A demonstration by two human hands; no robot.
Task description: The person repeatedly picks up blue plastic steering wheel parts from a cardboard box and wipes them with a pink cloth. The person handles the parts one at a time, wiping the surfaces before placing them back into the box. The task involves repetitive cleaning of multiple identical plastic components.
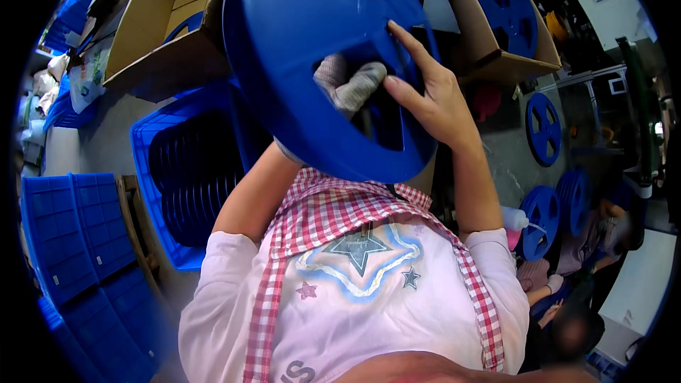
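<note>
Tilted up before my chest is a large blue plastic reel point(284, 50) with cut-out openings in its face. My left hand point(347, 85), in a grey knit glove, reaches behind it; its gloved fingers come through an opening and curl over the edge. My right hand point(433, 103) is bare. It lies against the right part of the reel, index finger and thumb spread apart on the face; its other fingers are mostly hidden. Part of the reel is blurred.
At my left stands a blue crate point(152, 163) with rows of dark discs. Cardboard boxes stand ahead, the left point(152, 21) and right point(546, 57) holding blue reels. Stacked blue bins point(78, 220) are at far left. More reels point(543, 129) and a co-worker point(574, 326) are at right.
</note>
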